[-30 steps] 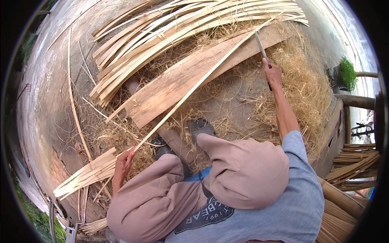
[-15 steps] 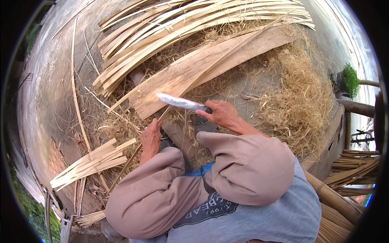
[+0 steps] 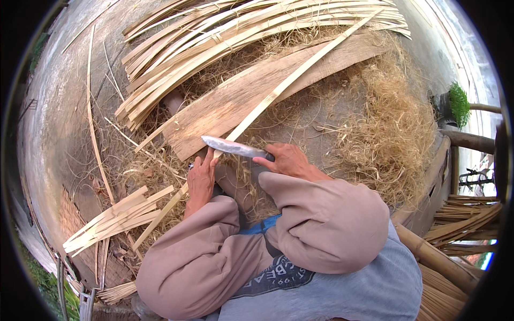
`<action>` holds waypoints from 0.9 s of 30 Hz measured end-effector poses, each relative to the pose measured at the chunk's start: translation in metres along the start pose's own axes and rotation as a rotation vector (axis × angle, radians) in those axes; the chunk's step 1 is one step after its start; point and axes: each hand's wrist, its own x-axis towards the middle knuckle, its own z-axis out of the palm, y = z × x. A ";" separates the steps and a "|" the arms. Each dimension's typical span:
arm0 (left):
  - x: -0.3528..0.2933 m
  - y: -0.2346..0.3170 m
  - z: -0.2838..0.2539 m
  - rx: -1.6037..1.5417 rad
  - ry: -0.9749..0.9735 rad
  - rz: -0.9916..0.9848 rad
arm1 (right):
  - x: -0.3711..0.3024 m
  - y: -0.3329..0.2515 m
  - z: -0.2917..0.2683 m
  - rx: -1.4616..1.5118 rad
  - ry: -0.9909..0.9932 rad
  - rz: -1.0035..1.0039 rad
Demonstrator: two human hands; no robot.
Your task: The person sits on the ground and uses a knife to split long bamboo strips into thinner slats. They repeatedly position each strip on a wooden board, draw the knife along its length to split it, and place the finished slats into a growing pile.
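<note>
My right hand (image 3: 292, 161) is wrapped round the dark handle of a knife (image 3: 230, 146). Its broad, shiny blade points left and lies across a long pale bamboo strip (image 3: 278, 90), close to my left hand. My left hand (image 3: 200, 177) pinches that strip just on the near side of the blade. From there the strip slants up to the right over a wide wooden board (image 3: 206, 119), and its other end runs down beside my left forearm. The strip's pale, flat face shows upward. The knife's handle is mostly hidden by my fingers.
Beyond the board lies a large bundle of bamboo strips (image 3: 214, 53). A smaller stack of short strips (image 3: 115, 218) sits at the left. Curly shavings (image 3: 385, 139) are heaped at the right. A potted plant (image 3: 459, 104) and bamboo poles (image 3: 436, 257) stand along the right side.
The bamboo strip has turned from its darker, narrow side to its pale, broad face. The knife has moved slightly down and now lies over the strip by my left hand.
</note>
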 end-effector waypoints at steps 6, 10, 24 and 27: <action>0.003 -0.003 0.001 -0.039 -0.090 0.027 | 0.014 0.112 -0.047 0.092 0.344 0.410; 0.007 0.001 -0.001 -0.064 -0.143 -0.029 | 0.015 0.203 -0.125 0.000 0.631 0.576; 0.006 0.002 -0.007 -0.098 -0.136 -0.025 | 0.029 0.234 -0.125 -0.007 0.686 0.692; -0.012 -0.025 -0.015 -0.051 -0.087 -0.064 | 0.035 0.220 -0.164 -0.118 0.653 0.641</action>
